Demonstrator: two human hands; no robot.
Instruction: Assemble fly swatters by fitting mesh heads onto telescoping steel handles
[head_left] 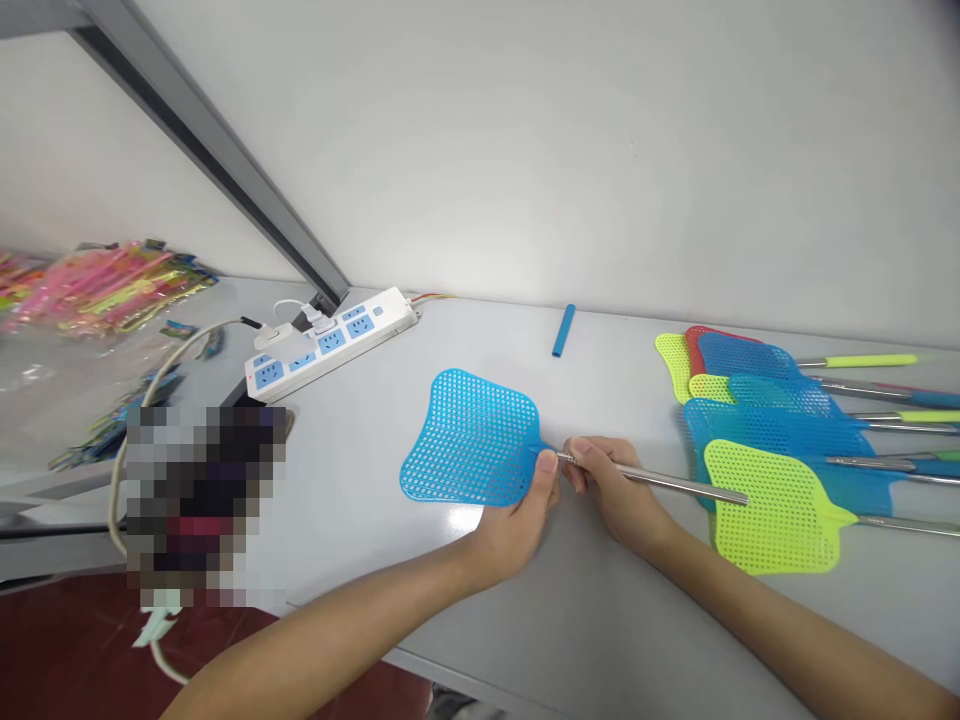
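A blue fly swatter [472, 440] with a perforated head is held over the grey table, its head toward the left. My left hand [521, 510] is closed on the neck, thumb on top where the head meets the metal rod. Just to the right, my right hand [611, 490] pinches the telescopic metal rod [686, 485], whose bare end points right over a yellow swatter. Beyond the hands, a short blue tube [564, 330] lies on the table, apart from them.
On the right lie several fly swatters in a pile, the yellow one [780, 510] nearest. A white power strip [330, 343] with plugs and a cable stands at back left, below a grey metal post [217, 150]. Bagged pink and yellow items [112, 290] lie far left. A pixelated patch covers the lower left.
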